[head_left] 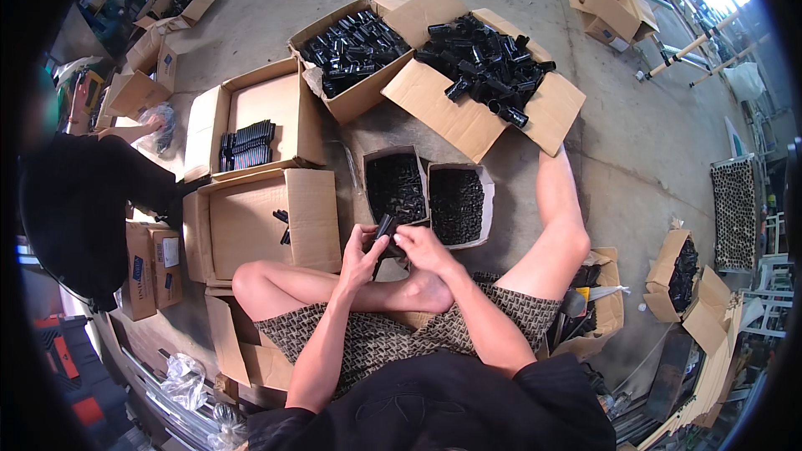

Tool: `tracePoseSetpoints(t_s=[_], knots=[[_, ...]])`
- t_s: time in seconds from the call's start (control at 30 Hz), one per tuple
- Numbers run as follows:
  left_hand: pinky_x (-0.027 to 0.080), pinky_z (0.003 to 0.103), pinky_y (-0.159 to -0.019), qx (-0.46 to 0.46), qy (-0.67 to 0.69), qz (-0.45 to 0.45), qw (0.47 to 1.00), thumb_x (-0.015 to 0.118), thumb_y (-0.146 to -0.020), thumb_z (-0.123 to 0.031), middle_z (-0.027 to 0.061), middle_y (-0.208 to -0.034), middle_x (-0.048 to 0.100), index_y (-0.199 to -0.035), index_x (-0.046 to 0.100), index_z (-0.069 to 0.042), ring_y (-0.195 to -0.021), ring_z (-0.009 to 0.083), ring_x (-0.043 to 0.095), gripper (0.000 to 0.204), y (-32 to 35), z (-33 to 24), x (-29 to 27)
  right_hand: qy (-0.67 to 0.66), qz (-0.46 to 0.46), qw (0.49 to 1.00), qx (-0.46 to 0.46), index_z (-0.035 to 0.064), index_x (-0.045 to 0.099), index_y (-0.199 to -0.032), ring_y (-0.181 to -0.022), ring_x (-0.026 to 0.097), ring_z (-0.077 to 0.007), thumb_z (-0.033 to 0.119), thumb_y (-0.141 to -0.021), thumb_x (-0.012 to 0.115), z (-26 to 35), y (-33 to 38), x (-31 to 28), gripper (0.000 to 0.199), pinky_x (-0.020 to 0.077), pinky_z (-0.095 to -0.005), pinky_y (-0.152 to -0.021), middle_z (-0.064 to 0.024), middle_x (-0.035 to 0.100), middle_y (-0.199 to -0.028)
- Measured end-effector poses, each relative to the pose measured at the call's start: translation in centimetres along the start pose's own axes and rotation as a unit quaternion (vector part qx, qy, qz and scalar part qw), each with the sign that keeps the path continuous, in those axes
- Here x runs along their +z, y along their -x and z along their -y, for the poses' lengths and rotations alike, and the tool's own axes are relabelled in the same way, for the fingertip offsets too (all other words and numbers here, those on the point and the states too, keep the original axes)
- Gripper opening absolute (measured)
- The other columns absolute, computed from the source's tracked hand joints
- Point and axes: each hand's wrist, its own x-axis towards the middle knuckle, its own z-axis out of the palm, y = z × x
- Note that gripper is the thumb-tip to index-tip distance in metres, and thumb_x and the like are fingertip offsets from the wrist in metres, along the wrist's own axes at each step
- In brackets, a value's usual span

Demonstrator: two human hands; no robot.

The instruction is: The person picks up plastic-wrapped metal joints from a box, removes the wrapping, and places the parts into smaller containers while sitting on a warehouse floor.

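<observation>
Where both hands (393, 249) meet: black tube (385, 230).

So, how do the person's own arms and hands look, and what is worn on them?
Both forearms are bare, with no gloves, watch or rings visible. The left hand and right hand are uncovered. Short black sleeves end near the elbows, part of a black top.
</observation>
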Motion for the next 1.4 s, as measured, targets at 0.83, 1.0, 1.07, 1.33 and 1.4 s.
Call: tracePoseSetpoints(t_s=[0.83, 1.0, 1.07, 1.33, 1.4], knots=[[0.047, 0.022, -0.056, -0.07, 0.208, -0.024, 0.975, 0.059, -0.1, -0.021, 0.0044, -0.091, 0.067, -0.104, 0.052, -0.009, -0.074, 0.007, 0.06, 0.014, -0.5, -0.3, 0.1, 0.104, -0.245, 0.963, 0.029, 0.008, 0.076, -0.1, -0.082, 0.071, -0.0276, 0.018, -0.082, 0.074, -5.8, -0.5, -5.6, 0.02, 0.0537, -0.0377, -0.075, -0.015, 0.073, -0.085], [0.049, 0.023, -0.071, -0.042, 0.172, -0.042, 0.983, 0.063, -0.098, -0.02, 0.0044, -0.094, 0.067, -0.106, 0.052, -0.006, -0.083, 0.0074, 0.06, 0.019, -0.3, -0.9, 0.5, -0.164, -0.089, 0.982, -0.022, -0.0064, 0.069, -0.106, -0.067, 0.065, -0.0146, 0.008, -0.085, 0.073, 0.4, 0.0, -1.7, 0.026, 0.0535, -0.0268, -0.065, -0.0099, 0.069, -0.085], [0.049, 0.024, -0.076, -0.032, 0.161, -0.037, 0.986, 0.063, -0.098, -0.019, 0.0053, -0.096, 0.066, -0.107, 0.051, -0.004, -0.087, 0.0079, 0.059, 0.021, -0.3, -1.1, 0.7, -0.274, -0.07, 0.959, 0.027, -0.0026, 0.068, -0.103, -0.075, 0.066, -0.0102, 0.002, -0.084, 0.074, 1.5, -0.5, -0.5, 0.021, 0.0531, -0.0226, -0.068, -0.0076, 0.07, -0.085], [0.049, 0.025, -0.082, -0.005, 0.106, -0.039, 0.994, 0.062, -0.098, -0.017, 0.0097, -0.102, 0.064, -0.109, 0.049, -0.002, -0.093, 0.0099, 0.058, 0.023, -0.4, -0.7, 0.6, -0.257, -0.135, 0.957, 0.019, -0.0002, 0.07, -0.095, -0.051, 0.05, -0.0023, 0.012, -0.084, 0.078, 0.0, -1.6, 2.6, 0.018, 0.0361, -0.0196, -0.042, -0.0015, 0.068, -0.073], [0.049, 0.025, -0.082, 0.0, 0.109, -0.042, 0.993, 0.061, -0.099, -0.017, 0.0103, -0.102, 0.064, -0.109, 0.049, -0.001, -0.093, 0.01, 0.058, 0.023, -0.4, -0.6, 0.5, -0.224, -0.107, 0.968, 0.042, -0.0022, 0.069, -0.098, -0.066, 0.06, -0.0065, 0.008, -0.085, 0.076, 1.1, -0.9, 1.8, 0.018, 0.0476, -0.0213, -0.055, -0.005, 0.07, -0.081]])
